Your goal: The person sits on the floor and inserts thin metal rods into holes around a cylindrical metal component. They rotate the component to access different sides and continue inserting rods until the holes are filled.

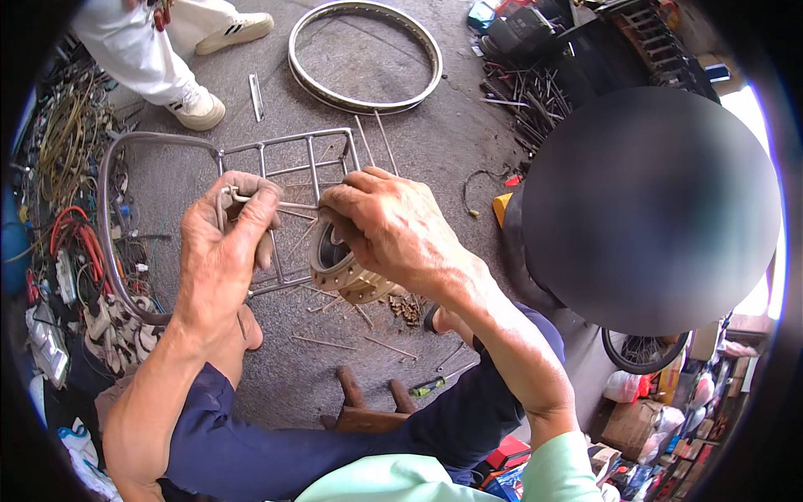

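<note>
My left hand (226, 226) is closed on thin metal spokes; a hooked spoke end (240, 197) shows above the thumb. A straight spoke (297, 206) runs between my two hands. My right hand (385, 217) is closed, with two spokes (387, 144) sticking out beyond its knuckles. Just below the right fingers is a gold wheel hub (368, 287) with small holes round its flanges. Whether those fingers also touch the hub is hidden. Behind both hands a grey tubular metal rack (311, 159) lies on the ground.
A bare wheel rim (437, 75) lies ahead. Loose spokes (324, 341), a pile of small brass-coloured nipples (407, 309), and a green-handled screwdriver (428, 386) are near a wooden stool (368, 420). Another person's shoe (197, 109) stands far left. Cables (71, 159) heap at left.
</note>
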Tool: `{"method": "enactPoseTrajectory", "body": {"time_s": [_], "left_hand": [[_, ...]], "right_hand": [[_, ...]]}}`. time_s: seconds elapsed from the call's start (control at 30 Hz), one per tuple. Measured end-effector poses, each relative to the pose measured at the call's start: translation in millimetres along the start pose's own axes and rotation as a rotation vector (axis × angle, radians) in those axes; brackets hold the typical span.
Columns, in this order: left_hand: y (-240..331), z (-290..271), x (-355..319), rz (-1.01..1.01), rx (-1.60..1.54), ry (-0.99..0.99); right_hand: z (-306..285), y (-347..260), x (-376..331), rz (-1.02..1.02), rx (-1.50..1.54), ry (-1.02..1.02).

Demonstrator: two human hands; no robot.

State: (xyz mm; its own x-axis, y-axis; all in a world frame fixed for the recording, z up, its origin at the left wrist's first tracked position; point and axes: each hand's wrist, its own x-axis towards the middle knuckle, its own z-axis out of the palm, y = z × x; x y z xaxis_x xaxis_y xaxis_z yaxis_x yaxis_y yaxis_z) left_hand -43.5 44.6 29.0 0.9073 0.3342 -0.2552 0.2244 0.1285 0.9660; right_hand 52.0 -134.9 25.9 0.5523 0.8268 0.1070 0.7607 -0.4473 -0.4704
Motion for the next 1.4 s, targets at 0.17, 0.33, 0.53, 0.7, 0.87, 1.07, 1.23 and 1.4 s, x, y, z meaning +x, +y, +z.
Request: {"method": "enactPoseTrajectory", "body": {"time_s": [0.17,0.33,0.53,0.7,0.87,1.07,1.23,1.4], "left_hand": [[-19.1,-16.5,25.5,-0.188,0.055,0.014],[-36.1,-21.9,33.1,-0.192,-0.026,-0.003],[-22.2,-3.8,38.8,-0.135,-0.041,-0.05],[-16.0,21.6,41.0,-0.099,0.049,-0.09],[-27.0,6.6,53.6,-0.335,0.01,-0.172],[-29.1,9.5,53.2,-0.327,0.015,-0.106],[-24.6,19.9,48.4,-0.29,0.11,-0.164],[-23.5,29.8,44.9,-0.213,0.239,-0.28]], "right_hand": [[-16.5,28.4,-18.7,0.32,-0.017,-0.006],[-8.7,55.6,-32.2,0.274,-0.017,-0.04],[-11.0,62.2,-46.9,0.351,-0.08,-0.172],[-17.4,66.4,-55.2,0.334,-0.022,-0.181],[-16.0,69.1,-63.3,0.363,0.122,-0.116],[-28.9,61.0,-66.4,0.339,0.199,-0.148],[-32.1,60.7,-70.6,0.324,0.068,-0.189],[-36.0,70.9,-78.0,0.32,-0.066,-0.277]]}}
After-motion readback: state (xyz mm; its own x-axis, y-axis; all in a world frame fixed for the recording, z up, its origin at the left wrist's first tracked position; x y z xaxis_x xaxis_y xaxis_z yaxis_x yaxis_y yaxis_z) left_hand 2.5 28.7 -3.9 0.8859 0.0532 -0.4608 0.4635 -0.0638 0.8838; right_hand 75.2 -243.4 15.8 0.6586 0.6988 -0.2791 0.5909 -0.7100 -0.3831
